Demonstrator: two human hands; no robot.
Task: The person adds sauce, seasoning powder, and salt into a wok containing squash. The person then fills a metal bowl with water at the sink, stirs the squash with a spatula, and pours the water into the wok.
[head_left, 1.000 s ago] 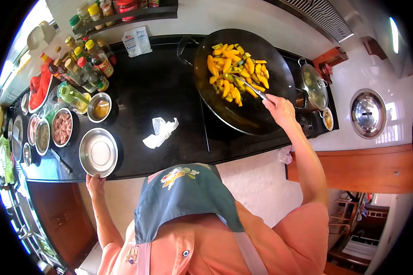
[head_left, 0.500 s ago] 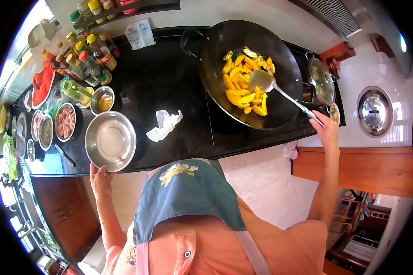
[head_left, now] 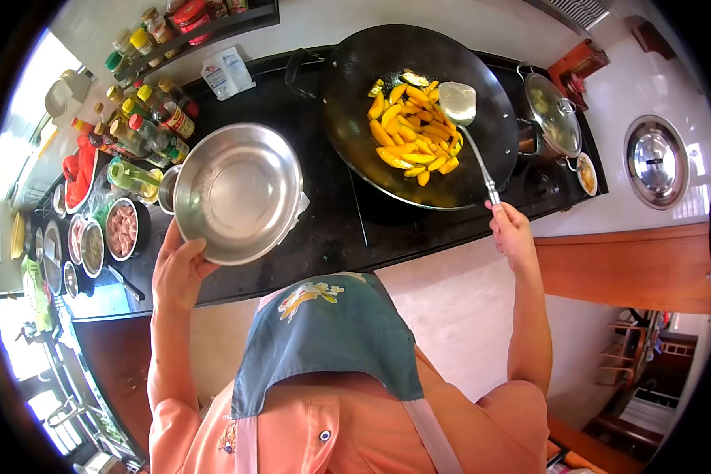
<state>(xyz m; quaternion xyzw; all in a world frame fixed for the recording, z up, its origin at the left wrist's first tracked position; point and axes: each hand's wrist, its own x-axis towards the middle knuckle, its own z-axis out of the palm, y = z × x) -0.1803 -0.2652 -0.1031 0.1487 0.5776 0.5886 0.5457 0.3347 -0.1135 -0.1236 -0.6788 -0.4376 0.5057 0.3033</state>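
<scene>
My left hand [head_left: 183, 265] grips the near rim of a shiny steel bowl [head_left: 239, 193], which is held above the counter with nothing in it. In my right hand [head_left: 512, 229] is the handle end of a metal spatula [head_left: 458, 104]. Its blade is in the big black wok [head_left: 482, 170], at the upper right edge of a heap of orange-yellow pumpkin pieces [head_left: 413, 130]. A few pieces show green rind. Partly behind the steel bowl is a crumpled white paper towel [head_left: 300, 207].
Left on the black counter [head_left: 324, 245] stand a bowl of raw meat [head_left: 123, 229], smaller dishes, a knife [head_left: 126, 283] and sauce bottles [head_left: 166, 110]. A glass-lidded pot [head_left: 551, 114] is right of the wok. Farther right lies a steel lid [head_left: 657, 162].
My left hand has raised the steel bowl off the counter toward the wok. The spatula has shifted from the middle of the pumpkin to its upper right edge, and the pumpkin sits more heaped together.
</scene>
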